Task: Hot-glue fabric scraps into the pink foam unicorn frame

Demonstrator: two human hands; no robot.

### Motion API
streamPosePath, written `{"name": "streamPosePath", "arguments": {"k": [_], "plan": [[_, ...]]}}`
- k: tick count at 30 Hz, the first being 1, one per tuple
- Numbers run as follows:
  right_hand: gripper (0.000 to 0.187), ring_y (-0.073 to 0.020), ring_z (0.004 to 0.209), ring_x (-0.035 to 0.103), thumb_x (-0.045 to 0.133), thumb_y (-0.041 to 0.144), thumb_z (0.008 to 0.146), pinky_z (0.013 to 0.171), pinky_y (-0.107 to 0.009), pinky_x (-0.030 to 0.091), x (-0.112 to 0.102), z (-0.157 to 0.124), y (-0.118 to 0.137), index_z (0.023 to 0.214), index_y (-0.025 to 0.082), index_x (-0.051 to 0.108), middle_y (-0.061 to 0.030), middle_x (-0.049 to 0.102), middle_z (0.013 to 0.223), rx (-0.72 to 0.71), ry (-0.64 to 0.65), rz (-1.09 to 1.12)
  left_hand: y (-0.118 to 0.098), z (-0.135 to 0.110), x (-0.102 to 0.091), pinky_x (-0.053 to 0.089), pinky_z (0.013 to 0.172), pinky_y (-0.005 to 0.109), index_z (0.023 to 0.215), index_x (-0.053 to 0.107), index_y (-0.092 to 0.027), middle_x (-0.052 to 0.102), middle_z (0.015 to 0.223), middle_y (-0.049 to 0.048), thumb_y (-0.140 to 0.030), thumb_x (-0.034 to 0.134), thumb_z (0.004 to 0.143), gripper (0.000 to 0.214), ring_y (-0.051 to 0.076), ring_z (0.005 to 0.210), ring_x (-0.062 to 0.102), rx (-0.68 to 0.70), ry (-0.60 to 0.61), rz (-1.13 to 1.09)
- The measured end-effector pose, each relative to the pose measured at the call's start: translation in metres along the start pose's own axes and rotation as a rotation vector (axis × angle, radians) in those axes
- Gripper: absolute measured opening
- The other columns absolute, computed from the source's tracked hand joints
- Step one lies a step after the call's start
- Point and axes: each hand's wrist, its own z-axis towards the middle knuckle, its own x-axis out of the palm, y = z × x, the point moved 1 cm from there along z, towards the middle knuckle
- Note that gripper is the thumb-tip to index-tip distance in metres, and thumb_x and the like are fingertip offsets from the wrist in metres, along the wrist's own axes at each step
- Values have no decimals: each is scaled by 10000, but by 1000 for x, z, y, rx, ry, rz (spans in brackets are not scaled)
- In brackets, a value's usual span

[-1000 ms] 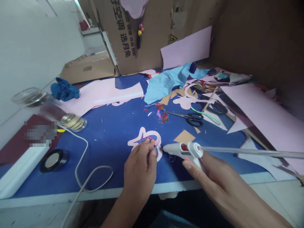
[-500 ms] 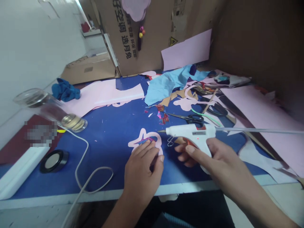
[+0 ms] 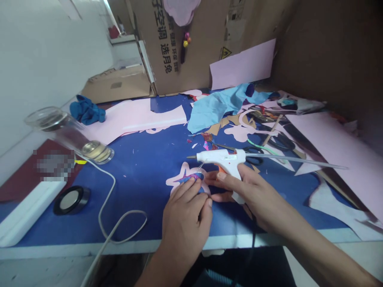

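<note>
My left hand lies flat over a pink paper cutout, its outstretched fingertips pressing a shiny blue and purple scrap at the middle. The fingers cover much of both. In my right hand is a white glue gun, its nozzle pointing left above the cutout and a long clear glue stick sticking out of its back. My right fingertips come close to the cutout's right edge; whether they touch it I cannot tell. The gun's wire stand hangs beneath the nozzle.
Black-handled scissors lie behind the gun among paper scraps. A glass bottle, a roll of black tape and a white cable are at the left. Light blue cloth lies farther back, before a cardboard box.
My right hand has brought the glue gun leftward and slightly up, so its nozzle is now over the cutout and its fingers are near the cutout. My left hand stays on the cutout.
</note>
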Motion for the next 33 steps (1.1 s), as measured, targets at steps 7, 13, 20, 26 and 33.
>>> {"name": "streamPosePath", "arguments": {"k": [7,13,20,26,33], "plan": [[255,-325,1249,738,813,475,932,796,-334,725,-5,5,0,894,245,708,-95,808,1178,-21,-18,5,-1,0,0,623,1067,569,1012,790,-243,803,1290,59,-147,584,1003,228,309,1258,737,-6,17,-8],[291,-342,1249,731,829,496,909,791,-374,739,-10,5,4,833,260,677,-93,796,1173,-68,-102,-90,0,-1,1,616,1074,568,1001,781,-241,807,1276,55,-143,574,1010,229,303,1272,727,-14,17,-21],[263,-323,1171,760,812,502,920,806,-380,736,-2,2,5,936,257,721,-75,784,1185,-26,-6,-81,1,-3,1,614,1079,573,1054,771,-235,806,1276,64,-143,583,998,217,311,1264,731,0,12,-16],[232,-318,1258,729,827,441,924,812,-355,730,-4,13,3,908,251,694,-76,792,1185,-49,-42,-18,1,-3,1,612,1086,561,1007,772,-245,803,1287,50,-142,575,1004,222,305,1276,725,2,23,-16],[237,-331,1276,721,830,427,928,813,-357,723,-4,11,4,972,221,722,-104,795,1193,-31,-15,24,2,-5,-1,573,1137,564,1068,764,-232,765,1368,70,-147,562,1019,225,304,1343,679,4,90,9]]}}
